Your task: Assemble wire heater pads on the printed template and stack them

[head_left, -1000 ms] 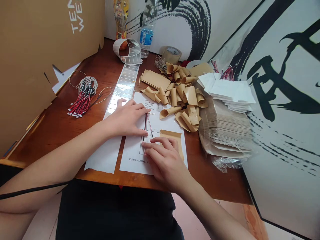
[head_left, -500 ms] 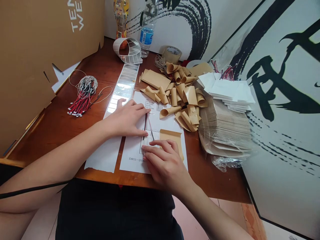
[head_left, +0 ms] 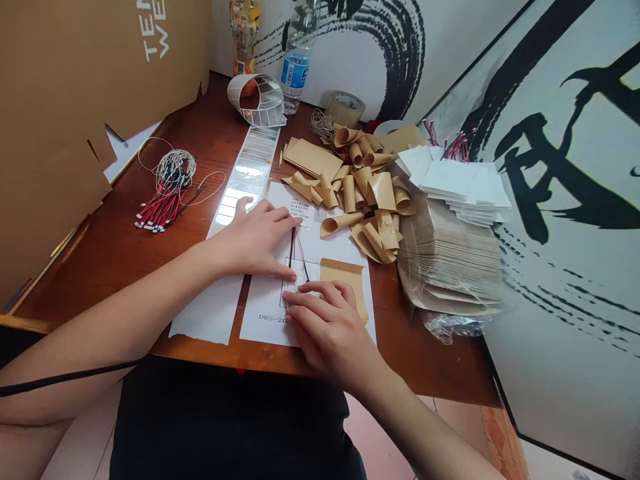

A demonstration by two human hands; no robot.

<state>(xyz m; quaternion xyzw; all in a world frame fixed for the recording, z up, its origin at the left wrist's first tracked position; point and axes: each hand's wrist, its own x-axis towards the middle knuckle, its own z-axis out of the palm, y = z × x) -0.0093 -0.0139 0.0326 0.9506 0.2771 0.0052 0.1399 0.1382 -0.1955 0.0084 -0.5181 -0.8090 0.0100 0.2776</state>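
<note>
A printed white sheet (head_left: 260,331) marked "DRS-20…" lies near the table's front edge. Thin red and black wires (head_left: 301,248) run across it, their upper ends under the fingertips of my left hand (head_left: 257,237). That hand rests palm down, fingers spread, its thumb touching the sheet beside the wires. Over the printed rectangle, my right hand (head_left: 327,320) has its fingers bent and close together, with thumb and fingertips at the sheet. Whatever lies under those fingertips is too small or covered to make out. Beside them sits a flat brown paper piece (head_left: 345,270), partly hidden by the hand.
A label strip (head_left: 255,160) curls up at the back. Curled brown papers (head_left: 357,190) pile behind the sheet. At right stands a cardboard stack (head_left: 450,253) topped by white cards (head_left: 455,180). A wire bundle (head_left: 167,190) lies left, near a large carton (head_left: 100,80).
Both hands stay nearly in place. The right fingertips have shifted very slightly to the left over the sheet, and the whole view has moved a little.
</note>
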